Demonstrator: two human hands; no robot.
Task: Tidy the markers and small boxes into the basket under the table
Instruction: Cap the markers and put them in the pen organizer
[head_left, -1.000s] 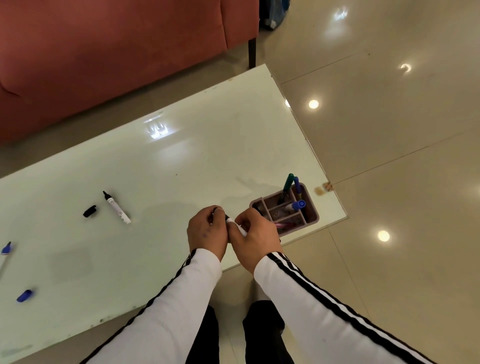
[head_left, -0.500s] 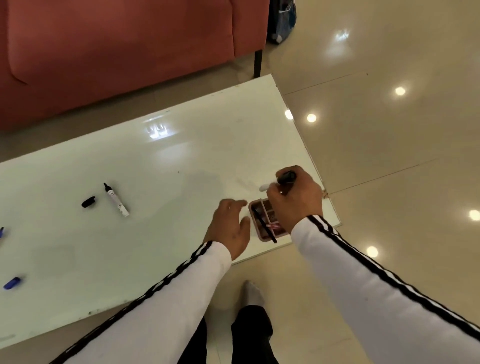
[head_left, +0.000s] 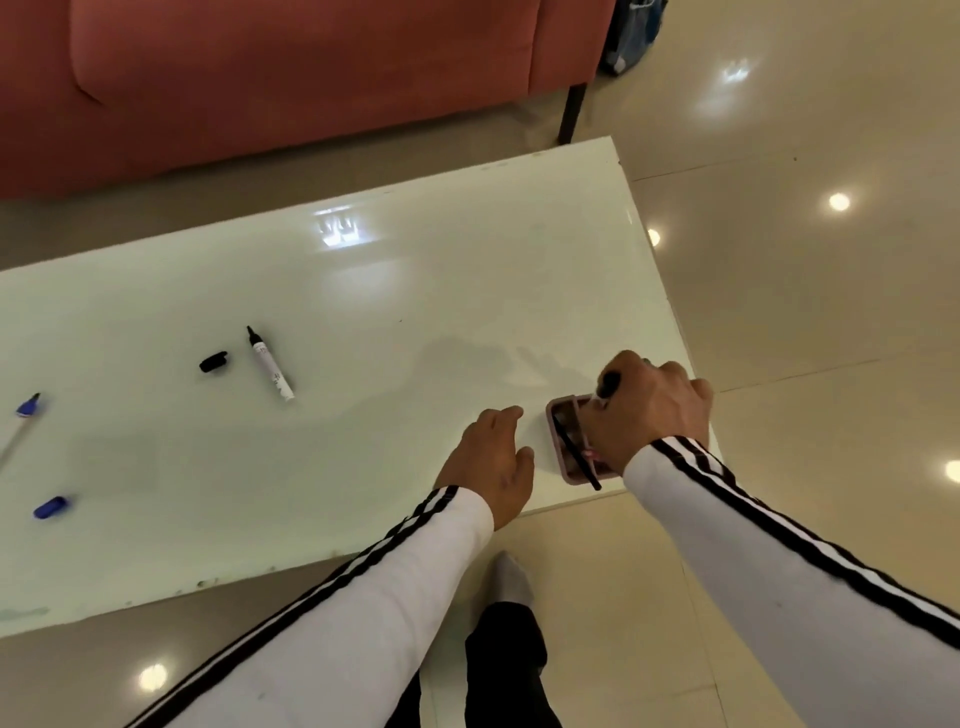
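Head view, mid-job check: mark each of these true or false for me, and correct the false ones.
1. The right hand is over the pink organizer, closed on a black-capped marker. True.
2. The left hand holds a marker. False: it rests open on the table, holding nothing.
3. An uncapped black marker lies on the table with a loose black cap beside it. True.
4. The loose blue cap lies inside the organizer. False: it lies on the table near its left end.
5. The blue marker is capped. False: its tip is bare.
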